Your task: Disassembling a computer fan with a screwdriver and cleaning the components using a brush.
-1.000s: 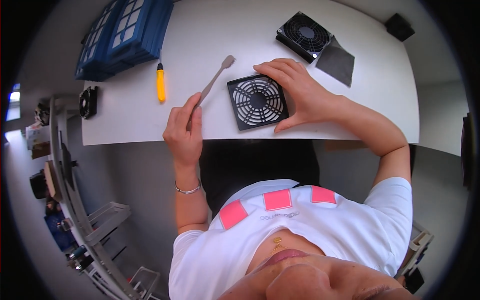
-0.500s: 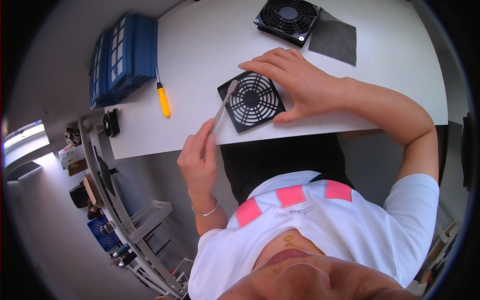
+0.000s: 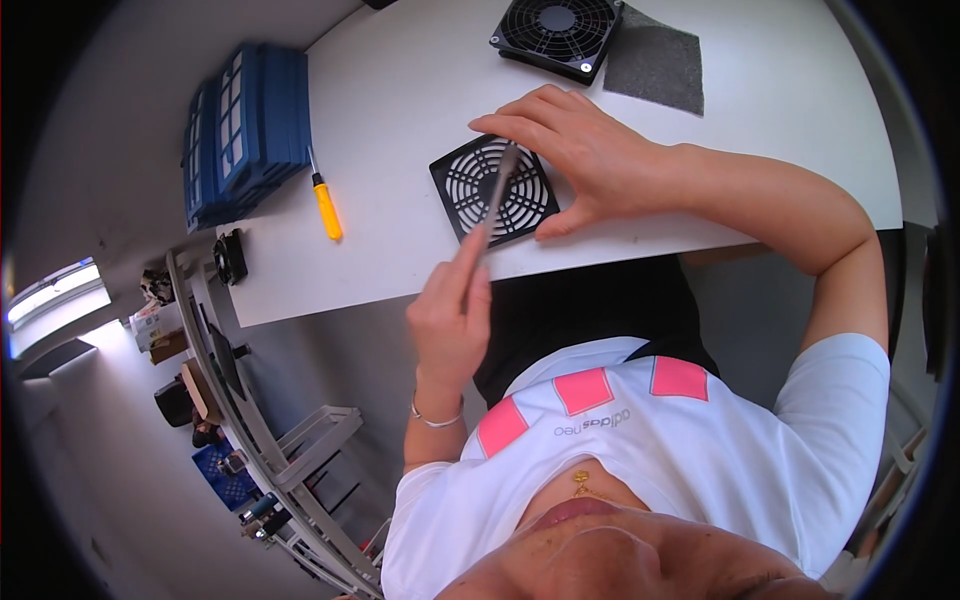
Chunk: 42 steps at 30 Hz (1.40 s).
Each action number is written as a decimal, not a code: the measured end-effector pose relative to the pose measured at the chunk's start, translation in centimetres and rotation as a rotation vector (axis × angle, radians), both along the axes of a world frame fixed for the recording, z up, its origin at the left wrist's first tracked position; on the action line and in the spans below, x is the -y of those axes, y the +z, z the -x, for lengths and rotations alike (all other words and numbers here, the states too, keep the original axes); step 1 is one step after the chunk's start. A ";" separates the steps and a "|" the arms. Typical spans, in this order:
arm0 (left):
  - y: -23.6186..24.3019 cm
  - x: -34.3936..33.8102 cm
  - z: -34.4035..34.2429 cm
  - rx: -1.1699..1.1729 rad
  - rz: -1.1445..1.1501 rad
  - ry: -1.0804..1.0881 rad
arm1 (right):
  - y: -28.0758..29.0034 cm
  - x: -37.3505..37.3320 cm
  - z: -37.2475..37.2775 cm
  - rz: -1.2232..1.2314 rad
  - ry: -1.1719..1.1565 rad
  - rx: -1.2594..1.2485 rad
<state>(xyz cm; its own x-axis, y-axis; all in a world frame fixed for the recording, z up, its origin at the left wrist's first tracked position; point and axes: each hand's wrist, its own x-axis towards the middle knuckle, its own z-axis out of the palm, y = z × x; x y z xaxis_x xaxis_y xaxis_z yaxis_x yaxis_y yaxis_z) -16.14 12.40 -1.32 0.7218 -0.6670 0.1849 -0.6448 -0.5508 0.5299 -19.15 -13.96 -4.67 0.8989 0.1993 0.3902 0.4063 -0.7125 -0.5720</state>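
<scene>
A square black plastic fan guard [image 3: 468,188] with ring-shaped slots lies flat on the white table near its front edge. My right hand [image 3: 585,160] spans its right side, thumb at the near corner and fingertips at the far edge, holding it. My left hand [image 3: 450,320] is closed on the handle of a slim grey toothbrush [image 3: 497,195], slightly blurred. Its head rests over the far right part of the guard's slots; the bristles are hidden. Beyond my right hand lie a black fan [image 3: 558,25] with a guard on it and a dark grey filter sheet [image 3: 655,65].
A yellow-handled screwdriver [image 3: 327,208] lies on the left of the white table [image 3: 380,130]. Blue drawer boxes [image 3: 265,125] stand at the left edge, with a small black fan [image 3: 229,257] nearer me. A grey shelf frame [image 3: 310,440] stands off the table at lower left.
My left hand and the toothbrush have moved right across the guard, toward its far right part. My right hand keeps its place on the guard. The whole view has shifted slightly.
</scene>
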 end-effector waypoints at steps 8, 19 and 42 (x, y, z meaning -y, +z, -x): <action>-0.5 0.0 -1.6 0.073 -0.001 0.033 | -0.2 -0.1 -0.1 0.005 -0.019 0.043; -0.7 0.6 -1.5 0.063 0.020 -0.003 | -0.5 0.0 -0.3 0.001 -0.027 0.072; -0.3 0.2 0.2 0.076 0.027 -0.136 | -0.5 0.1 -0.2 0.012 -0.035 0.094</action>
